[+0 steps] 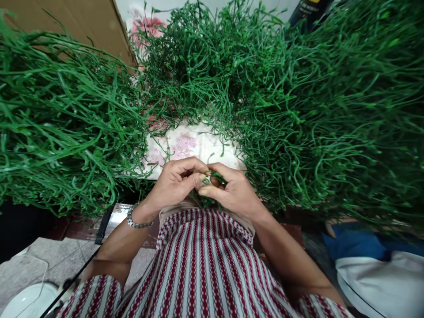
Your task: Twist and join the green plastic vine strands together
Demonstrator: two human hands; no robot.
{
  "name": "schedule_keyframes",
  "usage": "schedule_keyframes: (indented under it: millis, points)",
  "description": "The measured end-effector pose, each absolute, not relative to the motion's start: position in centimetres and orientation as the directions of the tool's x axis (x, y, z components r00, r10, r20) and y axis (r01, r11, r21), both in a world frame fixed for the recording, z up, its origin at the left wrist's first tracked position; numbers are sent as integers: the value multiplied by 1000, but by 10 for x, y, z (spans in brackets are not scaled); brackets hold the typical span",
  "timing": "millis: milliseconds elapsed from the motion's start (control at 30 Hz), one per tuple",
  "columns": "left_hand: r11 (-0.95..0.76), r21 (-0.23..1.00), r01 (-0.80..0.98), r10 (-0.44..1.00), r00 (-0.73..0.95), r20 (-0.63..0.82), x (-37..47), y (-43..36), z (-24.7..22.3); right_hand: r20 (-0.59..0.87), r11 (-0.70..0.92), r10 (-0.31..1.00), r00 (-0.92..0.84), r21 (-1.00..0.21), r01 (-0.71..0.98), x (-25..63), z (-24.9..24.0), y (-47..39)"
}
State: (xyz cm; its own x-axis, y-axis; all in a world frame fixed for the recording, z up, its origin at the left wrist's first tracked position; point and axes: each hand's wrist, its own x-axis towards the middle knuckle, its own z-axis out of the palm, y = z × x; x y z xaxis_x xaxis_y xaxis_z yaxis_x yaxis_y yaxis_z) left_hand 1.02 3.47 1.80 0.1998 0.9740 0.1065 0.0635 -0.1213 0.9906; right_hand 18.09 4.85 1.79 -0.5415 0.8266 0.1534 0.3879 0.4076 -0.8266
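Note:
My left hand [180,181] and my right hand [232,185] meet at the table's near edge, in front of my striped shirt. Between them is a small green plastic-looking stem [218,176], pinched by the thumb and forefinger of my left hand and curled into the fingers of my right. Part of the stem is hidden by the fingers. A heap of similar green stems [73,128] lies to the left of my hands. Another large heap [318,119] spreads to the right, and more stems [212,53] are piled straight ahead.
A floral-patterned white tabletop [198,141] shows between the heaps. At the back left stands a cardboard box [79,26], and a dark packet [306,13] is at the back right. A person in blue and grey clothing [374,274] is at the lower right. A white round object [33,300] stands on the floor.

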Motion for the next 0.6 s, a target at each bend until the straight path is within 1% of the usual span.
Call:
schedule_keyframes:
  millis: [133,233,300,367,433,500,600]
  points:
    - [-116,991,73,983,150,104,12,33,17,190,485,795,-576,-770,415,180,14,47]
    - [-185,978,102,978,115,173,14,34,15,177,480,795,-580,-769,423,182,16,48]
    - [-251,966,67,964,107,244,15,35,13,166,470,799,-578,-772,428,181,17,48]
    - [-269,962,-40,958,97,271,16,35,12,180,464,805,-566,-785,411,180,15,48]
    - [-182,963,-198,973,108,206,17,35,13,211,458,809,-549,-812,363,177,12,47]
    - [-31,934,-355,985,150,90,17,35,15,247,457,805,-539,-838,299,174,7,46]
    - [141,859,-492,978,201,-45,17,37,18,304,492,776,-553,-840,228,171,4,46]
